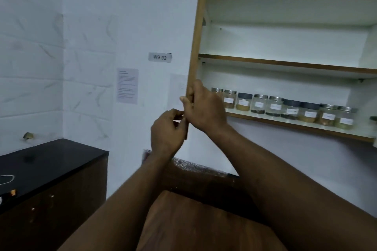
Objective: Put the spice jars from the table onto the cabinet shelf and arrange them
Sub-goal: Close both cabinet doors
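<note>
Lower shelf (pixel 265 120) carries a row of jars (pixel 275 106) — left grip (pixel 167 130) and right grip (pixel 204 106) both clasp the door (pixel 199 26) edge.

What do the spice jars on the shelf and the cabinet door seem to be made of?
Spice jars: clear glass or plastic, since contents show through; lids look silver metal or dark plastic. Cabinet door: matte brown wood or laminate, judging by its plain edge.

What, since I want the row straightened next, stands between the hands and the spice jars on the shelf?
Nothing visible. The cabinet door is swung open, left hand and right hand gripping its edge, and the spice jars stand uncovered on the lower shelf beside the right hand.
</note>
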Action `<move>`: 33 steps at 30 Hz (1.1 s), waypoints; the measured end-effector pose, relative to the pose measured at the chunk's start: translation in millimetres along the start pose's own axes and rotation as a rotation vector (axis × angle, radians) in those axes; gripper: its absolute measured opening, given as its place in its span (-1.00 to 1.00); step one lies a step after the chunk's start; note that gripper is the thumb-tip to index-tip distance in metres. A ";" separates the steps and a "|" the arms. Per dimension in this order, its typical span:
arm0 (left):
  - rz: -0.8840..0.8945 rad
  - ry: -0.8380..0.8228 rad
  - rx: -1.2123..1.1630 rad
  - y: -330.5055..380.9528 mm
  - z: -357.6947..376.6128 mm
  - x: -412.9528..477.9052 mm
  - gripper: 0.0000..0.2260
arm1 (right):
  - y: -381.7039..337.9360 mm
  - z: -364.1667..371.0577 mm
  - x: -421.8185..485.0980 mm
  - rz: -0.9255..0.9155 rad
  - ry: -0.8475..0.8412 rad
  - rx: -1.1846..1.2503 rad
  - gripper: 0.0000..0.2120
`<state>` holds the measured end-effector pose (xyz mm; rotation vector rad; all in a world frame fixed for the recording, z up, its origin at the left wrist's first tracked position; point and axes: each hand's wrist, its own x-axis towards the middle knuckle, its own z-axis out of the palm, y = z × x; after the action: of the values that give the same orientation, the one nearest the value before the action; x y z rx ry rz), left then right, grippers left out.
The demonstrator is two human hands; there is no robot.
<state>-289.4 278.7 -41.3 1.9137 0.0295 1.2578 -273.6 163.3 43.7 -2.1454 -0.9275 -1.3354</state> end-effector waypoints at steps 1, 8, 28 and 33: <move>0.021 -0.028 -0.035 7.6 14.3 -4.6 -0.70 | 14.6 -6.7 -5.1 0.018 0.034 -0.004 -0.77; 0.190 -0.240 0.016 54.0 129.2 -17.8 -0.35 | 130.6 -44.7 -36.2 0.172 0.152 -0.102 -0.79; 0.384 -0.375 0.501 61.0 411.8 51.0 0.00 | 419.4 -0.1 -20.4 0.468 0.136 -0.242 -0.73; 0.372 -0.391 0.553 57.8 430.6 65.0 -0.09 | 444.0 15.1 -18.6 0.477 0.071 -0.316 -0.74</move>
<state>52.3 3.0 -23.7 2.7190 -0.2117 1.1608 57.2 -131.9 10.9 -2.3306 -0.1559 -1.3585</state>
